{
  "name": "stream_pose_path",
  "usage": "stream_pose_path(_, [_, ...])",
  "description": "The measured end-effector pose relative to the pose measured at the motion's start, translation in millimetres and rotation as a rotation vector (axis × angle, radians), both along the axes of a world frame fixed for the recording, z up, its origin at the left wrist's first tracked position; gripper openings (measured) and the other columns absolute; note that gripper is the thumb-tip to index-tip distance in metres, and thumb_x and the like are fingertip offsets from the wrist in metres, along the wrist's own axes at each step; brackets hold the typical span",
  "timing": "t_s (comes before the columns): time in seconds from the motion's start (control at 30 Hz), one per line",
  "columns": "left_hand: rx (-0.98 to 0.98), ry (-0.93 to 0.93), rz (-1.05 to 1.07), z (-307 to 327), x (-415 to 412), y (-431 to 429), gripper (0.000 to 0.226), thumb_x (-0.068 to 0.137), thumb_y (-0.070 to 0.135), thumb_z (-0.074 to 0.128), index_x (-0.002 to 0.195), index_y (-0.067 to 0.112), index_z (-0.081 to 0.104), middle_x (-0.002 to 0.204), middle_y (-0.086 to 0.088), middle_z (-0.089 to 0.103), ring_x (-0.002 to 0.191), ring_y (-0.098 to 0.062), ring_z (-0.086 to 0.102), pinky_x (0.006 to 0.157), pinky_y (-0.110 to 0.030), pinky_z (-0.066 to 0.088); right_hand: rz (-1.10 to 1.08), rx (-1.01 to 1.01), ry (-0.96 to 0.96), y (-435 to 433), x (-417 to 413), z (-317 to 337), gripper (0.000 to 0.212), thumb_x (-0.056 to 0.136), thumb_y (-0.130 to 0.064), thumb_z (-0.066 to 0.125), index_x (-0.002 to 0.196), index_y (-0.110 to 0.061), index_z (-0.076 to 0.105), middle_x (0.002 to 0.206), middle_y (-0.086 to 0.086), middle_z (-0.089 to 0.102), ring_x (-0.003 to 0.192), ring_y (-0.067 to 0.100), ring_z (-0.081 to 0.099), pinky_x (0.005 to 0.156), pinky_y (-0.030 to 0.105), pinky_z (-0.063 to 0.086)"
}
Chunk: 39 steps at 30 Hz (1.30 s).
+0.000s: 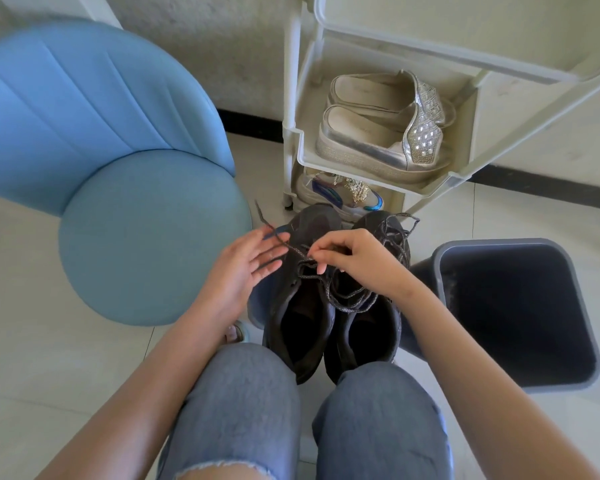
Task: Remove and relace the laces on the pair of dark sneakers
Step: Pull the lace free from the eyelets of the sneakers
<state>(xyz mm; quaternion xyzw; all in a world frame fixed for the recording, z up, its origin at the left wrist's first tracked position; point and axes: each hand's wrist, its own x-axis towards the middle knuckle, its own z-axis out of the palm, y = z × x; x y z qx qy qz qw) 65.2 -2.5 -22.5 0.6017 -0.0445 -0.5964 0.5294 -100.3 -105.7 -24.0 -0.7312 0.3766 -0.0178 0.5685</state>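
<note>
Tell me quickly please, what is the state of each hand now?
Left hand: open, fingers straight, holding nothing.
Right hand: closed, fingers pinching the dark lace.

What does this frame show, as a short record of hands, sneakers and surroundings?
dark sneakers: side by side on the floor, loosely laced
left hand: open, fingers straight, beside the sneakers
right hand: pinches the lace above the sneakers
surroundings: blue chair, white rack holding silver shoes, dark bin
</note>
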Motion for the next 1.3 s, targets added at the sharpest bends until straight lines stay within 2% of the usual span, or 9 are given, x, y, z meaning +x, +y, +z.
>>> stream_pose_path(0.2, [-0.145,-0.214,0.088,3,1,-1,0.020,0.097,0.007,0.046,0.098,0.013,0.065,0.079,0.003,0.069,0.077,-0.008,0.069,0.068,-0.018,0.055,-0.210,-0.049,-0.048,-16,-11,4,0.022,0.094,-0.029,0.057,0.104,-0.019,0.073,0.100,-0.012,0.072,0.097,-0.004,0.064,0.091,0.011,0.045])
stream_pose_path(0.37, [-0.205,-0.368,0.320,7,19,-1,0.021,0.100,0.016,0.044,0.115,0.011,0.059,0.079,0.009,0.071,0.082,-0.007,0.069,0.070,-0.018,0.054,-0.431,-0.083,-0.157,-29,-26,9,0.024,0.100,-0.024,0.049,0.103,-0.019,0.071,0.087,-0.010,0.071,0.067,-0.006,0.053,0.066,0.009,0.041])
stream_pose_path(0.6, [-0.341,-0.447,0.551,20,24,-9,0.021,0.102,0.014,0.041,0.113,0.008,0.058,0.085,0.002,0.069,0.097,-0.016,0.067,0.080,-0.024,0.053,-0.533,-0.155,-0.202,-21,-20,15,0.024,0.099,-0.024,0.050,0.102,-0.015,0.072,0.081,-0.007,0.068,0.059,-0.004,0.050,0.063,0.009,0.038])
stream_pose_path(0.67, [-0.388,-0.488,0.446,22,22,-11,0.021,0.101,0.009,0.040,0.106,0.011,0.060,0.078,0.003,0.068,0.091,-0.014,0.068,0.082,-0.024,0.053,-0.504,-0.193,-0.196,-17,-15,17,0.020,0.098,-0.026,0.054,0.105,-0.021,0.071,0.091,-0.006,0.068,0.071,-0.006,0.055,0.067,0.009,0.039])
stream_pose_path(0.8, [-0.261,-0.590,-0.167,13,1,-15,0.024,0.099,0.006,0.043,0.093,0.017,0.063,0.076,-0.003,0.065,0.074,-0.004,0.067,0.075,-0.019,0.055,-0.217,-0.337,-0.155,-9,9,22,0.024,0.093,-0.030,0.060,0.115,-0.029,0.067,0.115,-0.015,0.063,0.108,0.012,0.045,0.087,0.005,0.030])
stream_pose_path(0.9, [-0.157,-0.629,-0.429,4,-7,-19,0.027,0.098,0.012,0.046,0.078,0.018,0.063,0.073,0.000,0.067,0.071,-0.003,0.067,0.070,-0.015,0.054,-0.021,-0.204,-0.219,-1,34,23,0.033,0.089,-0.022,0.065,0.122,-0.024,0.065,0.120,-0.012,0.063,0.110,0.015,0.036,0.095,0.005,0.025])
stream_pose_path(1.07, [-0.200,-0.562,-0.482,0,-8,-21,0.028,0.096,0.011,0.052,0.075,0.025,0.066,0.073,0.005,0.069,0.077,-0.008,0.069,0.077,-0.021,0.056,-0.200,0.031,-0.365,-1,46,21,0.029,0.087,-0.004,0.066,0.114,-0.013,0.061,0.088,0.008,0.073,0.086,0.023,0.068,0.085,0.039,0.055])
stream_pose_path(1.17, [-0.203,-0.495,-0.492,-6,-9,-17,0.022,0.091,0.009,0.059,0.087,0.029,0.069,0.084,0.010,0.072,0.088,-0.007,0.069,0.080,-0.024,0.056,-0.318,0.183,-0.392,-1,44,16,0.023,0.087,0.001,0.065,0.108,-0.003,0.057,0.081,0.011,0.073,0.072,0.018,0.070,0.073,0.030,0.057])
stream_pose_path(1.3, [0.008,-0.596,-0.400,-14,0,-6,0.016,0.085,0.012,0.068,0.101,0.014,0.064,0.102,0.000,0.066,0.088,-0.011,0.062,0.064,-0.020,0.056,-0.282,0.163,-0.344,-1,35,6,0.009,0.083,-0.002,0.070,0.091,-0.001,0.065,0.081,0.020,0.072,0.074,0.020,0.067,0.082,0.031,0.054])
